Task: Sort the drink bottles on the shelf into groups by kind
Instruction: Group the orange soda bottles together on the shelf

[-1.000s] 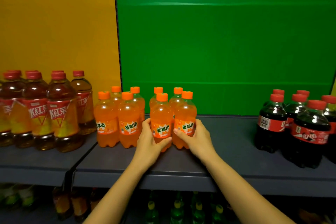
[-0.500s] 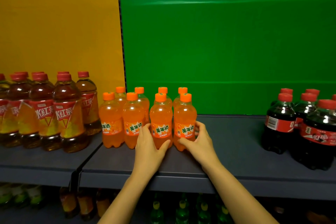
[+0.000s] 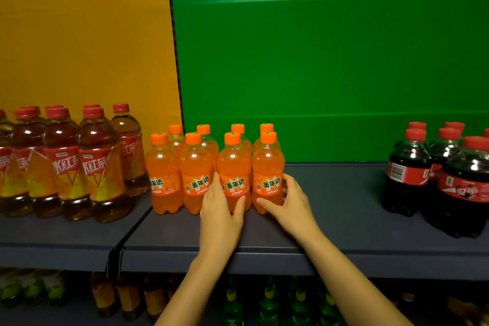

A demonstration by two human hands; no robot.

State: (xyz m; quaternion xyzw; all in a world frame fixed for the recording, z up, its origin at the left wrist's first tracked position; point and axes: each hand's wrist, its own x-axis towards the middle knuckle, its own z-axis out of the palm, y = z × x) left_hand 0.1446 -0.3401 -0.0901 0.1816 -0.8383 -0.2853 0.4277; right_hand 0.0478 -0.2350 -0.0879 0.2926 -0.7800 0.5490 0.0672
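Near the shelf (image 3: 344, 222) edge, the left grip (image 3: 219, 209) clamps low round one front-row orange bottle (image 3: 234, 167) and the right grip (image 3: 291, 201) round the end orange bottle (image 3: 267, 167), so a hard shove could tip both into the back row (image 3: 238, 130) behind.

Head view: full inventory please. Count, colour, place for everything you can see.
orange soda bottles: eight, orange with orange caps, two rows of four, middle of the upper shelf
tea bottles: at least seven, amber with red caps, left, group cut by the frame edge
cola bottles: at least five, dark with red caps, right, group cut by the frame edge
shelf: one, dark grey-blue, across the frame
yellow panel: one, behind the tea
green panel: one, behind the soda and cola
lower bottles: several, green and amber, dim, below the shelf
left hand: grips third front soda bottle
right hand: grips fourth front soda bottle
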